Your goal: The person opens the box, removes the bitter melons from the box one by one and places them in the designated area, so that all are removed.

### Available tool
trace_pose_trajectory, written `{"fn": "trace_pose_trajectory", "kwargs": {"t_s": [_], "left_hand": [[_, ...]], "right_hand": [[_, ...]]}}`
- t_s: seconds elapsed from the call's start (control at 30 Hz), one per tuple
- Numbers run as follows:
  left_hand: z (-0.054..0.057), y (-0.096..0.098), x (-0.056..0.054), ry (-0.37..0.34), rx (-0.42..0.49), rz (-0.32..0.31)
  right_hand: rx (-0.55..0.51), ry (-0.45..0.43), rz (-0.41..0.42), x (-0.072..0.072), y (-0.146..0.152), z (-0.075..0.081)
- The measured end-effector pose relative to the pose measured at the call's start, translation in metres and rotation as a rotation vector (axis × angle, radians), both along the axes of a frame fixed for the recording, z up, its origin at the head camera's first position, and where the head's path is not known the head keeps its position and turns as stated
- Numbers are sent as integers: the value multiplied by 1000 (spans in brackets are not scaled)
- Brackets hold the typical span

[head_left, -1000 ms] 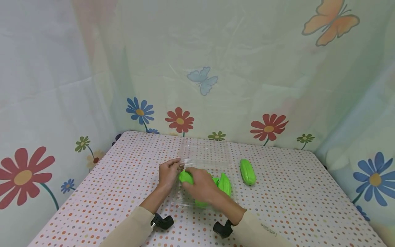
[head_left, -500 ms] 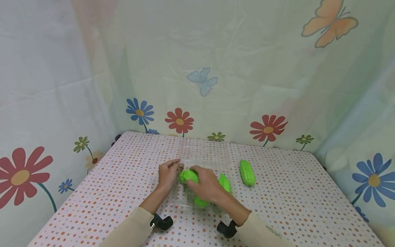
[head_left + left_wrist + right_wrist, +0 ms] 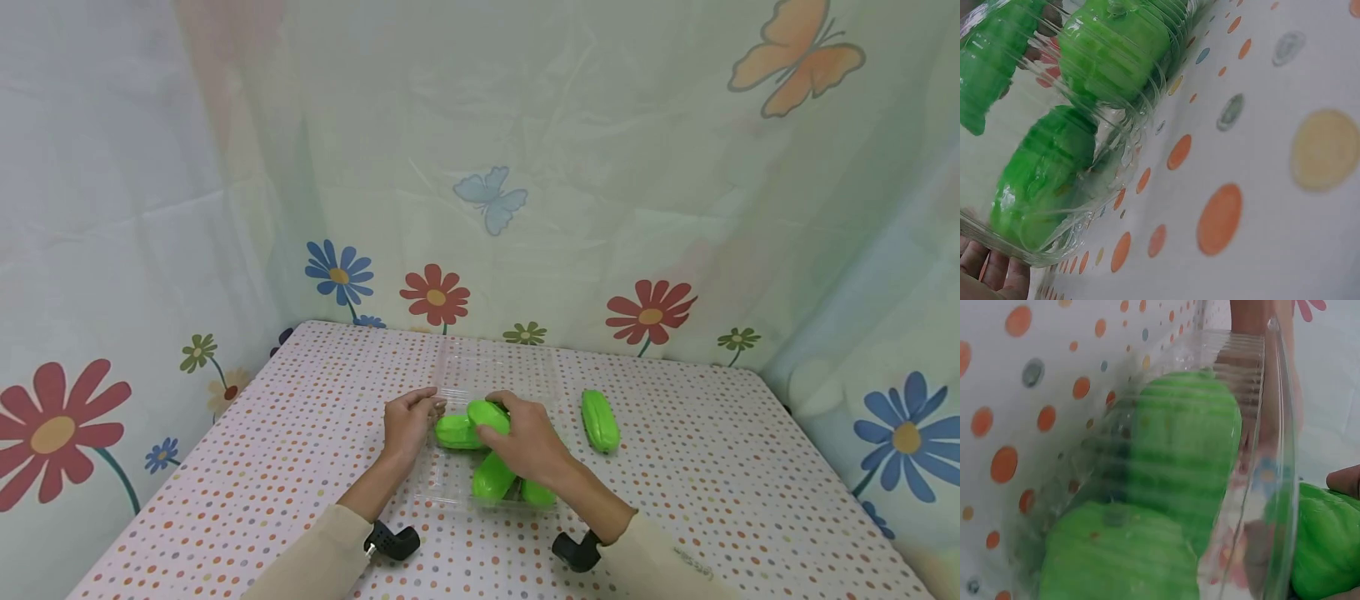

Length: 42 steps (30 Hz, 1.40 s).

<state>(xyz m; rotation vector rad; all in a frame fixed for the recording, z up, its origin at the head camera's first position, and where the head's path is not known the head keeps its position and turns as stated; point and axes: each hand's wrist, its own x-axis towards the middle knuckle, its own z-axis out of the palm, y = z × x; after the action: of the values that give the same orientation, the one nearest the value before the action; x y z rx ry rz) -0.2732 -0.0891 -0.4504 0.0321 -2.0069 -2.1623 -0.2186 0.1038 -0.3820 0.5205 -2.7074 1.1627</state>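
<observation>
My right hand (image 3: 528, 437) grips a bright green, ridged, cucumber-shaped piece (image 3: 489, 415) over an open clear plastic box (image 3: 442, 483). Beneath its left end lies a similar green piece (image 3: 453, 432), set crosswise at the box's back left. Two more, a green piece (image 3: 492, 477) and another green piece (image 3: 537, 493), rest toward the front; my right hand and wrist partly cover them. At the box's left back corner, my left hand (image 3: 407, 423) holds the edge with bent fingers. The left wrist view shows its fingers (image 3: 1015, 278) against the rim.
The box's clear lid (image 3: 498, 367) lies folded back behind it. To the right, one green piece (image 3: 601, 421) sits alone on the dotted tablecloth (image 3: 690, 467). A flowered cloth backdrop (image 3: 570, 250) stands along the back and sides.
My right hand has moved right and slightly up with a green piece in its fingers, uncovering the crosswise piece at the left. The left hand stays at the box's corner.
</observation>
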Motion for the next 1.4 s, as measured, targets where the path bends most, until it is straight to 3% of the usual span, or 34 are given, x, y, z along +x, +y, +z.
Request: {"fn": "trace_pose_trajectory", "kwargs": {"t_s": [0.27, 0.63, 0.97, 1.07, 1.27, 1.4], "left_hand": [[1, 0, -1, 1, 2, 6], [1, 0, 0, -16, -8, -3], [34, 2, 23, -27, -54, -15], [29, 1, 20, -32, -41, -17], [5, -1, 3, -28, -14, -9], [0, -1, 0, -20, -40, 9]], "right_hand": [[9, 37, -59, -3, 11, 1], [22, 11, -101, -7, 25, 1], [3, 23, -130, -13, 41, 4], [-5, 42, -135, -13, 47, 4], [-23, 80, -165, -16, 56, 4], [-37, 84, -183, -18, 61, 4]]}}
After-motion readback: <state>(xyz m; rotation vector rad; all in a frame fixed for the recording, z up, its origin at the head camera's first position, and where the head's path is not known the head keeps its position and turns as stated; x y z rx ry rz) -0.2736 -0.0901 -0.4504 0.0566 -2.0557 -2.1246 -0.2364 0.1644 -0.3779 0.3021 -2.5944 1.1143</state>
